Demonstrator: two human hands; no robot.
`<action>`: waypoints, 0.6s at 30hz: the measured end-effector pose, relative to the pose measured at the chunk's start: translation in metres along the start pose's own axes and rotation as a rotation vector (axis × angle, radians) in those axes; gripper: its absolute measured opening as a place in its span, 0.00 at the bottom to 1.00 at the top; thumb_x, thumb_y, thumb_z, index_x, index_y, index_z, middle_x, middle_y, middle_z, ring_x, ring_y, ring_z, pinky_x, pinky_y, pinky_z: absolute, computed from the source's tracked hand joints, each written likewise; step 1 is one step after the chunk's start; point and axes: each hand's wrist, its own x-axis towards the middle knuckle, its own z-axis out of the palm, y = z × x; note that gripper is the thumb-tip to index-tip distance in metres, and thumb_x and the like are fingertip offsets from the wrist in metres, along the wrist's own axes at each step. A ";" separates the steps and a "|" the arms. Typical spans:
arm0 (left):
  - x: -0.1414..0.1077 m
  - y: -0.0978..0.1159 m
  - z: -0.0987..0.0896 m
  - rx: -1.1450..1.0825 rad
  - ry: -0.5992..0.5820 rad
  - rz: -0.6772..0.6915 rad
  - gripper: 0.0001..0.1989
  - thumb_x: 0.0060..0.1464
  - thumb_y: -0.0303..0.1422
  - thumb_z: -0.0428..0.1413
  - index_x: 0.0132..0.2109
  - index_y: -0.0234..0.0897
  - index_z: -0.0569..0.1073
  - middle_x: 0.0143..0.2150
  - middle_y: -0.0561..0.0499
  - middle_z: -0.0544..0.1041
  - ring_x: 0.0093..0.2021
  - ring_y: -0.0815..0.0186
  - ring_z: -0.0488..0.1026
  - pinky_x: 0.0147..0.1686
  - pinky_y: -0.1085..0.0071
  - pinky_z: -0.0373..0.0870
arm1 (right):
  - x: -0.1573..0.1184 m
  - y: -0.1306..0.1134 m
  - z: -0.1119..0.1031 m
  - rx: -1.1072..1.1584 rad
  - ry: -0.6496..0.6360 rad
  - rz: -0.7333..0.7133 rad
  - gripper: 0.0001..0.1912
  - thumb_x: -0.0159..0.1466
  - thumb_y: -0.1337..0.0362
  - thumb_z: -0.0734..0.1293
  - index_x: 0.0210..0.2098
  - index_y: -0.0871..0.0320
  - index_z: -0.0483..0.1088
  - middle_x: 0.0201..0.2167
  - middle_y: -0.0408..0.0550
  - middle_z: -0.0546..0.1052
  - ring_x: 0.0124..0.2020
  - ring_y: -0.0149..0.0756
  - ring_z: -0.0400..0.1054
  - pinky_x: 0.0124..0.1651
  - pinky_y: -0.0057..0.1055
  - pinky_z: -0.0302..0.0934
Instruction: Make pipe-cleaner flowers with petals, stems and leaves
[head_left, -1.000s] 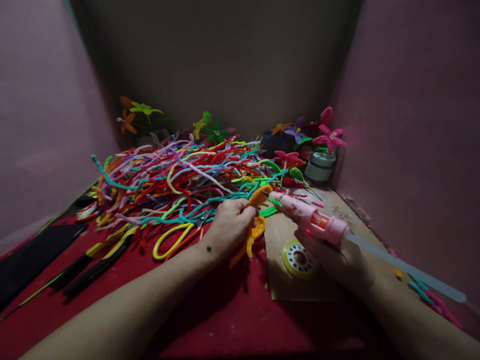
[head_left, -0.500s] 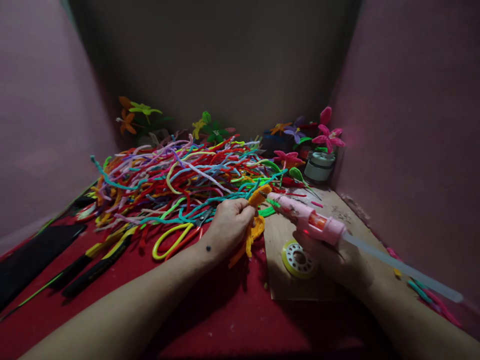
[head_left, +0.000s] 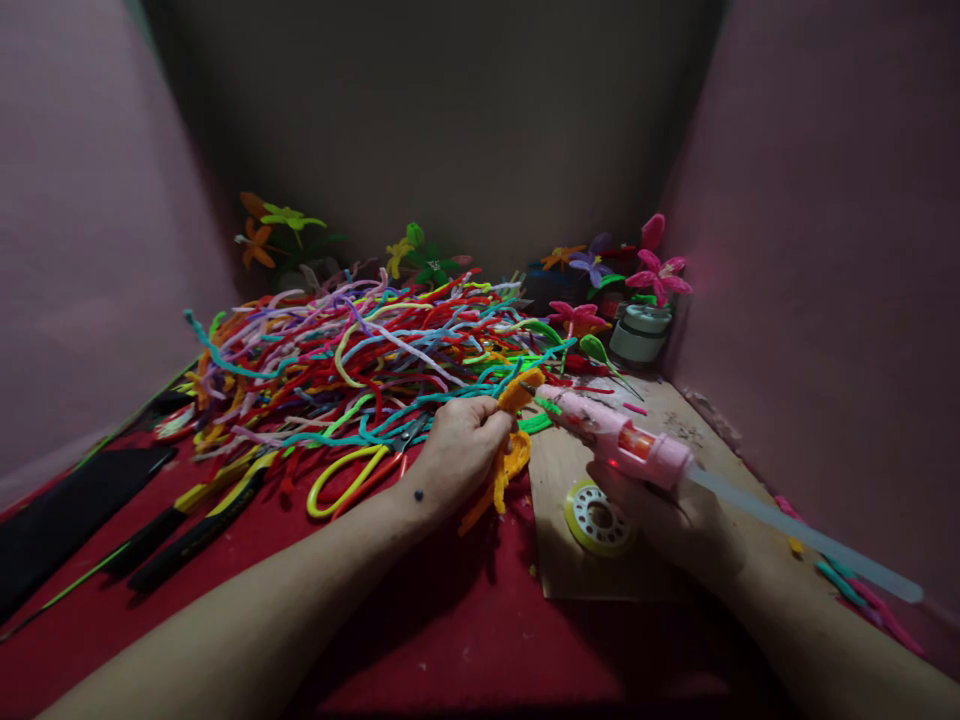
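At far left, a flat black thing (head_left: pixel 86 515) lay on the red cloth (head_left: pixel 480 645), and beside it were pliers (head_left: pixel 214 515) with yellow-and-black handles, pointing away from you. Behind them a tangled heap of fuzzy stems (head_left: pixel 360 345) spread in many colours, with an orange flower (head_left: pixel 257 245) standing past its left part. The scissors (head_left: pixel 360 485) lay at the heap's near edge, just left of your wrist, yellow and orange handles toward you.

Your left hand (head_left: pixel 461 450) had thumb and fingers closed on the orange piece (head_left: pixel 516 455), which stuck out above your grip and hung in loops and ends below it, over the cloth near the board's left edge. Right of that, the pink glue gun (head_left: pixel 637 450) pointed left, its nozzle at the top of the piece; you could not tell whether they touched. On the board (head_left: pixel 562 580) below sat a yellow-rimmed wheel (head_left: pixel 600 518). A grey jar (head_left: pixel 641 335) with a pink flower (head_left: pixel 660 275) stood behind. Your right hand (head_left: pixel 675 525) was wrapped around the gun from below, fingers mostly hidden. A pale glue stick (head_left: pixel 810 535) ran out of its back, to the right.
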 end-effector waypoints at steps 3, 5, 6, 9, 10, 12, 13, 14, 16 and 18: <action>0.000 -0.001 0.001 -0.006 0.004 -0.004 0.09 0.46 0.30 0.47 0.21 0.35 0.64 0.15 0.58 0.61 0.15 0.75 0.56 0.17 0.77 0.52 | 0.002 -0.002 0.002 0.070 -0.022 0.014 0.24 0.61 0.68 0.60 0.56 0.52 0.61 0.56 0.45 0.67 0.57 0.44 0.59 0.58 0.42 0.56; 0.000 -0.001 0.001 0.000 0.004 -0.013 0.09 0.46 0.30 0.47 0.21 0.35 0.64 0.15 0.58 0.62 0.15 0.75 0.56 0.17 0.76 0.52 | 0.002 -0.003 0.002 0.100 -0.041 0.018 0.24 0.61 0.67 0.60 0.57 0.52 0.61 0.56 0.45 0.66 0.58 0.44 0.58 0.59 0.42 0.55; 0.000 0.000 0.001 0.007 0.004 -0.019 0.09 0.46 0.30 0.46 0.21 0.36 0.64 0.15 0.58 0.62 0.15 0.75 0.56 0.17 0.76 0.52 | 0.002 -0.003 0.002 0.107 -0.048 0.019 0.24 0.61 0.67 0.60 0.57 0.52 0.61 0.57 0.45 0.66 0.58 0.43 0.58 0.60 0.41 0.54; -0.001 0.002 0.001 0.023 0.003 -0.028 0.09 0.46 0.29 0.46 0.21 0.36 0.64 0.15 0.59 0.61 0.15 0.75 0.56 0.17 0.77 0.50 | 0.003 -0.005 0.003 0.114 -0.059 0.018 0.24 0.61 0.67 0.60 0.58 0.51 0.60 0.59 0.43 0.63 0.59 0.41 0.56 0.61 0.39 0.52; -0.001 0.003 0.000 0.026 0.001 -0.030 0.09 0.46 0.29 0.46 0.21 0.35 0.64 0.14 0.59 0.60 0.15 0.75 0.55 0.17 0.77 0.50 | 0.003 -0.006 0.003 0.116 -0.058 0.018 0.24 0.61 0.66 0.60 0.57 0.52 0.60 0.59 0.43 0.63 0.59 0.40 0.56 0.61 0.38 0.52; -0.001 0.004 0.000 0.024 0.001 -0.034 0.09 0.46 0.29 0.46 0.21 0.35 0.64 0.14 0.59 0.60 0.15 0.75 0.55 0.17 0.77 0.50 | 0.004 -0.007 0.004 0.128 -0.064 0.008 0.24 0.61 0.65 0.60 0.57 0.53 0.60 0.58 0.43 0.63 0.59 0.41 0.56 0.60 0.38 0.53; -0.002 0.004 0.000 0.021 0.001 -0.035 0.09 0.46 0.29 0.46 0.21 0.35 0.64 0.14 0.59 0.60 0.15 0.75 0.55 0.17 0.77 0.50 | 0.005 -0.007 0.004 0.134 -0.064 0.004 0.24 0.61 0.65 0.60 0.57 0.53 0.60 0.58 0.44 0.63 0.59 0.41 0.56 0.60 0.38 0.53; -0.002 0.004 0.000 0.016 0.002 -0.034 0.09 0.46 0.29 0.46 0.21 0.35 0.64 0.14 0.59 0.60 0.15 0.75 0.55 0.17 0.77 0.50 | 0.005 -0.007 0.004 0.136 -0.062 0.000 0.23 0.62 0.65 0.60 0.57 0.53 0.60 0.58 0.44 0.64 0.59 0.41 0.57 0.60 0.39 0.53; -0.001 0.003 0.000 0.002 0.002 -0.025 0.09 0.46 0.29 0.46 0.21 0.35 0.64 0.14 0.59 0.60 0.15 0.76 0.54 0.16 0.77 0.50 | 0.004 -0.006 0.003 0.117 -0.041 -0.006 0.23 0.62 0.65 0.60 0.57 0.53 0.60 0.57 0.43 0.65 0.58 0.42 0.57 0.60 0.40 0.54; -0.001 0.001 0.000 -0.007 -0.001 -0.015 0.09 0.47 0.29 0.47 0.21 0.35 0.64 0.15 0.59 0.60 0.15 0.76 0.55 0.16 0.77 0.50 | 0.002 -0.002 0.002 0.058 -0.015 -0.009 0.23 0.61 0.65 0.61 0.57 0.51 0.61 0.56 0.42 0.67 0.57 0.45 0.59 0.58 0.41 0.57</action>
